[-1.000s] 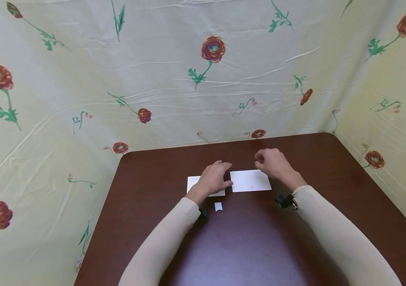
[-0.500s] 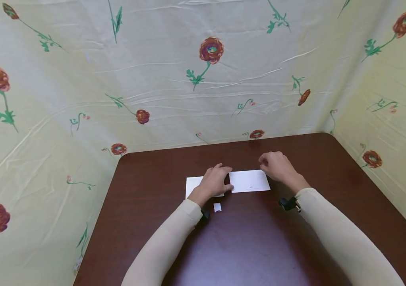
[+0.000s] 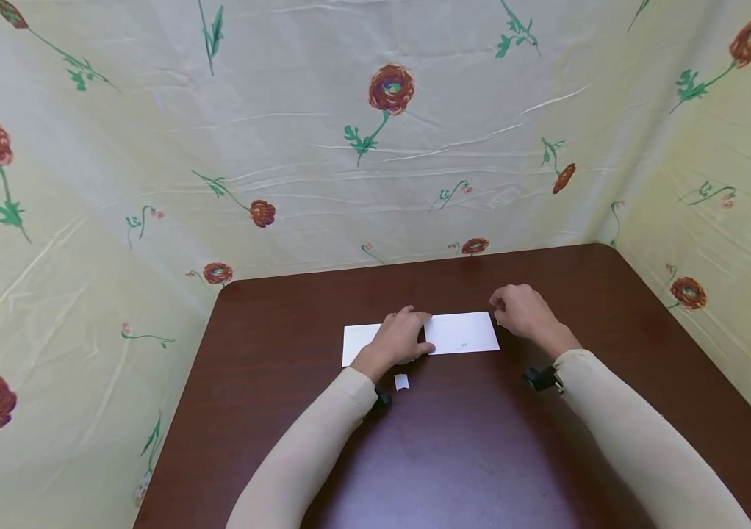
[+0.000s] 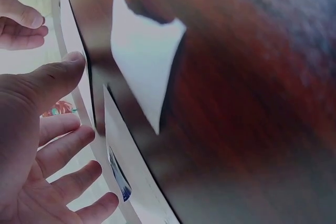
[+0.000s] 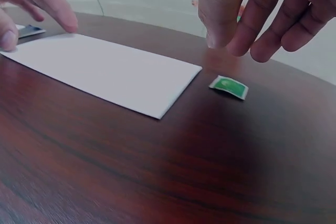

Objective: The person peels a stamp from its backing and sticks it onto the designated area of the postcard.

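Two white paper rectangles like envelopes lie side by side. My left hand [image 3: 395, 338] reaches over the left envelope [image 3: 357, 344], its thumb and a fingertip touching the left end of the right envelope [image 3: 461, 333]. Past that envelope's right end, my right hand [image 3: 526, 312] hovers with loosely bent fingers, holding nothing visible. Below its fingertips, in the right wrist view, a small green stamp-like paper [image 5: 229, 86] with a white border lies slightly curled on the table. The left envelope bears a small blue picture [image 4: 119, 177], seen in the left wrist view.
A small white scrap of paper [image 3: 402, 382] with one uneven edge lies in front of the left envelope. The dark brown table [image 3: 455, 455] meets a flower-patterned cloth [image 3: 309, 147] at its back and sides.
My right hand has shifted right, from over the right envelope's far corner to beyond its end. My left hand has moved slightly right, staying by the envelope's left end.
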{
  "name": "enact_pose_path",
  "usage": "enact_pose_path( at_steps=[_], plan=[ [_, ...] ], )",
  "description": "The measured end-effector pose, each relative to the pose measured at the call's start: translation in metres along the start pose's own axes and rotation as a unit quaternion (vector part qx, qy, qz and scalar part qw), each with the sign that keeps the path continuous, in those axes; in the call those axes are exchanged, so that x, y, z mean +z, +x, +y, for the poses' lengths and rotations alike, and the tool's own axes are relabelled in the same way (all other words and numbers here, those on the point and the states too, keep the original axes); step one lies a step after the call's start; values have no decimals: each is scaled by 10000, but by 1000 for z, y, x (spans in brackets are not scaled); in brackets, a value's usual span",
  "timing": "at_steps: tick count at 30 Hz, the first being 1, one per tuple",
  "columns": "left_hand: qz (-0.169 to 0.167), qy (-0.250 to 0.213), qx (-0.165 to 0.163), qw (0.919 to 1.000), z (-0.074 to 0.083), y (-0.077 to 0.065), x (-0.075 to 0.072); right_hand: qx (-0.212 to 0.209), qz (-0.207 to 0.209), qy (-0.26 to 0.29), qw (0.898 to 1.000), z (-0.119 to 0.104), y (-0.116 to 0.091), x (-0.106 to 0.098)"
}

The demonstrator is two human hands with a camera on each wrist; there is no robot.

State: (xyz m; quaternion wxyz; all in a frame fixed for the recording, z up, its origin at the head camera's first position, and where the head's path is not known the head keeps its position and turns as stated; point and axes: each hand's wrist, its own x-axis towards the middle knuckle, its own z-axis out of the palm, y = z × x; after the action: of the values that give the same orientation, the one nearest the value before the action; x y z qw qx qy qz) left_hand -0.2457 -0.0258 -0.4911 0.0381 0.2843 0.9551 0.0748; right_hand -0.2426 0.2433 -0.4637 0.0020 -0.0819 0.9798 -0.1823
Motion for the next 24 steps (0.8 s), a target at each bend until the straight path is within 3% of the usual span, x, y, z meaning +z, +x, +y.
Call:
enact_pose_path(
  at_steps=[12,24],
  plan=[
    [-41,67,54,10000,2,1,2,242,-256,-208,9992,19,-2,7],
    [20,-64,19,10000,2,-1,3,133,-129,-313,9993,27,-2,12]
  ],
)
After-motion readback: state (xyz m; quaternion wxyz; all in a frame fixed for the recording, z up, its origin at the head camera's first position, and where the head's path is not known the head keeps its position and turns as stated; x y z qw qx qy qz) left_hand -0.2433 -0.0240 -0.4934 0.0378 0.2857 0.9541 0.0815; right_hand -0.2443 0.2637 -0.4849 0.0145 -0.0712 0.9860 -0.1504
